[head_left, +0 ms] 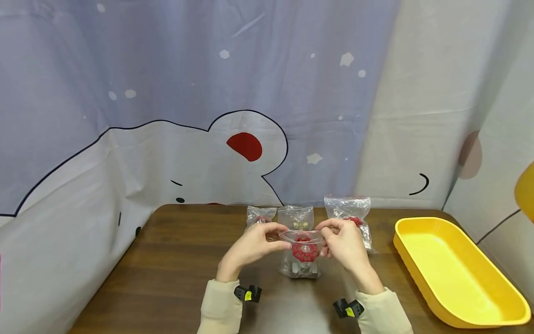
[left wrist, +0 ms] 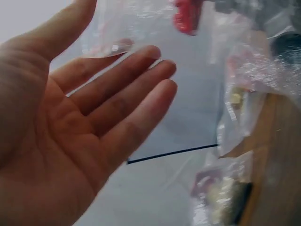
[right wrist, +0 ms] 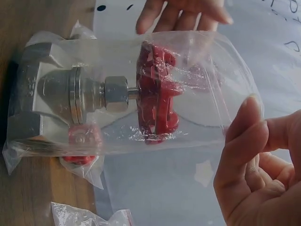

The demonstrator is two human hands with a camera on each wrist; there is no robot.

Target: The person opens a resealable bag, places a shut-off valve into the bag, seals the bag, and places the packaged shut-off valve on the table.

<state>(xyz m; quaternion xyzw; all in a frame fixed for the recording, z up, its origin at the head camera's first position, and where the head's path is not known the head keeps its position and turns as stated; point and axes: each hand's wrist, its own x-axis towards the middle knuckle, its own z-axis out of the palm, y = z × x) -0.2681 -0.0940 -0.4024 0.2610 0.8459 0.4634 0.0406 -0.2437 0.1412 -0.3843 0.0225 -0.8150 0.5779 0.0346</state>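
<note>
A metal valve [head_left: 305, 268] with a red handwheel [right wrist: 157, 94] stands upright on the table inside a clear plastic bag [right wrist: 197, 136]. My left hand [head_left: 254, 243] holds the left edge of the bag's mouth between thumb and index finger; the other fingers stretch out in the left wrist view. On the opposite edge, my right hand [head_left: 344, 243] pinches the film, its fingers curled in the right wrist view. Between the two hands the mouth is spread sideways above the handwheel. The left thumb's tip is cut off in the left wrist view.
Behind the hands lie a small bag [head_left: 260, 212] with a red part, a bag [head_left: 295, 213] with a brass-coloured fitting, and a larger bag [head_left: 348, 204] with a red-handled part. A yellow tray [head_left: 410, 273] stands on the right of the wooden table [head_left: 179, 264]. A printed curtain [head_left: 175, 69] hangs behind.
</note>
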